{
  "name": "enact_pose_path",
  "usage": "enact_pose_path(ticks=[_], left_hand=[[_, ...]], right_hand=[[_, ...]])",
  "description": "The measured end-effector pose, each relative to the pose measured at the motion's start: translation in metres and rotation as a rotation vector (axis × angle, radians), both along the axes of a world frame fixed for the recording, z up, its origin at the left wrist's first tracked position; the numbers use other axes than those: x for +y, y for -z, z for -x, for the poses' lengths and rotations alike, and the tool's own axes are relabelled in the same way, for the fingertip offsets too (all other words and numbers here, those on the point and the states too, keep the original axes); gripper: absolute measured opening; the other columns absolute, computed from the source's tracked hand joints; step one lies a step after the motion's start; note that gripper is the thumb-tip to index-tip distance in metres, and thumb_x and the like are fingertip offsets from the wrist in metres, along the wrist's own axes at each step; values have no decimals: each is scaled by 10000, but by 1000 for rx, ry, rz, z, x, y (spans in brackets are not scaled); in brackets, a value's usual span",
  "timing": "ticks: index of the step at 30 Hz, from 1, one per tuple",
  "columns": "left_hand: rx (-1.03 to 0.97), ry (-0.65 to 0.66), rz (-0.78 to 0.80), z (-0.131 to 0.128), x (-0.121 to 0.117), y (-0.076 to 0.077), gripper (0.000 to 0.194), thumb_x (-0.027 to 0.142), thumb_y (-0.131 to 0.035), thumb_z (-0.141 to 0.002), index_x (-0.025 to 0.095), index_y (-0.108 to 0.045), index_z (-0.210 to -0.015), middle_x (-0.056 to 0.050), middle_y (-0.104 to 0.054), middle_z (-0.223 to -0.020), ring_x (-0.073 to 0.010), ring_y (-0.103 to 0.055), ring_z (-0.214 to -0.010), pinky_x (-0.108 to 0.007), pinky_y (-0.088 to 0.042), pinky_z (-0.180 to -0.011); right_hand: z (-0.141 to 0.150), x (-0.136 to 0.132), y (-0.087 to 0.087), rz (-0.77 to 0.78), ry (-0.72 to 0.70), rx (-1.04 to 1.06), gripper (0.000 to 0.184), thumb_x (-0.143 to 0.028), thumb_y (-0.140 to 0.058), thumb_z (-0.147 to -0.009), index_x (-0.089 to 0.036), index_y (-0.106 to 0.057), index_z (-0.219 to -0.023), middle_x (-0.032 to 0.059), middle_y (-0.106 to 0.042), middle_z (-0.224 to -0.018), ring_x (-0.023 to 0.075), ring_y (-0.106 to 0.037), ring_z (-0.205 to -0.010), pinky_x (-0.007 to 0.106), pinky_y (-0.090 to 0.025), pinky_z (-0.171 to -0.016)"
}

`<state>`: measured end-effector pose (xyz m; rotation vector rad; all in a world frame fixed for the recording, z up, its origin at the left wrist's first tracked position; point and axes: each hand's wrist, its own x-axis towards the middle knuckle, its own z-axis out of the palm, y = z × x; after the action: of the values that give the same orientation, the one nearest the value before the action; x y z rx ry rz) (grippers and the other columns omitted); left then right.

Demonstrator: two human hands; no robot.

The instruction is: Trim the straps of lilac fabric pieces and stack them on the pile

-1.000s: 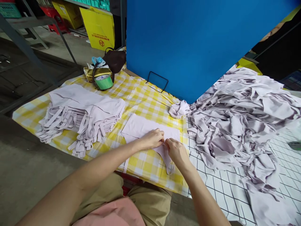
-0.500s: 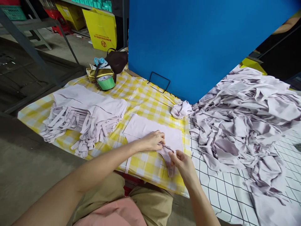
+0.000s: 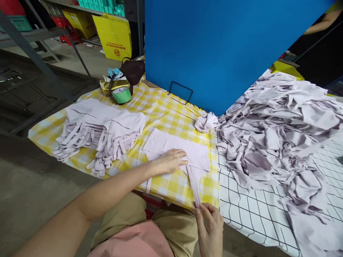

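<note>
A pale lilac strappy top (image 3: pixel 171 141) lies flat on the yellow-and-white checked tablecloth (image 3: pixel 168 185) in front of me. My left hand (image 3: pixel 170 161) rests on its middle with the fingers stretched out over the fabric, near the base of one strap. My right hand (image 3: pixel 210 217) pinches the end of that shoulder strap (image 3: pixel 193 182) between thumb and fingers at the table's front edge. The strap runs straight toward me. Partly covered by my left forearm, the other strap (image 3: pixel 149 185) hangs toward the front edge.
To the left is a neat stack of similar tops (image 3: pixel 104 121). A large heap of loose lilac garments (image 3: pixel 268 139) covers the grid-patterned cloth (image 3: pixel 249 207) on the right. Behind stand a blue board (image 3: pixel 214 53) and green tape (image 3: pixel 122 95). Another person's arm (image 3: pixel 323 23) shows upper right.
My right hand has moved down toward me, drawing the strap out straight. My left hand has flattened onto the top; before, both hands were close together at the bunched strap.
</note>
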<state>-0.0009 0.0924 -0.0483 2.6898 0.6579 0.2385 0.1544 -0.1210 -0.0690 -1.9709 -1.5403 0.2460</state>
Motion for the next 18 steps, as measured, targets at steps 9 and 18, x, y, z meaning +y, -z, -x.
enact_pose_path(ticks=[9,18], left_hand=[[-38,-154,264,52,-1,-15,484,139,-291,-903,178,-300,-1384,-44,-337,-1445,-140,-214,-1360,-341,-134,-1125],[12,-276,233,109,-16,7,470,219,-304,-921,221,-299,-1391,-30,-222,-1492,-172,-137,-1382,-385,-91,-1128]], right_hand=[[39,-30,16,137,-102,424,234,-388,-511,-829,-202,-634,-902,80,-622,-889,218,-582,-836,300,-464,-705],[141,34,24,493,-195,1042,371,-539,-558,-752,-184,-665,-778,53,-667,-822,227,-606,-857,319,-480,-766]])
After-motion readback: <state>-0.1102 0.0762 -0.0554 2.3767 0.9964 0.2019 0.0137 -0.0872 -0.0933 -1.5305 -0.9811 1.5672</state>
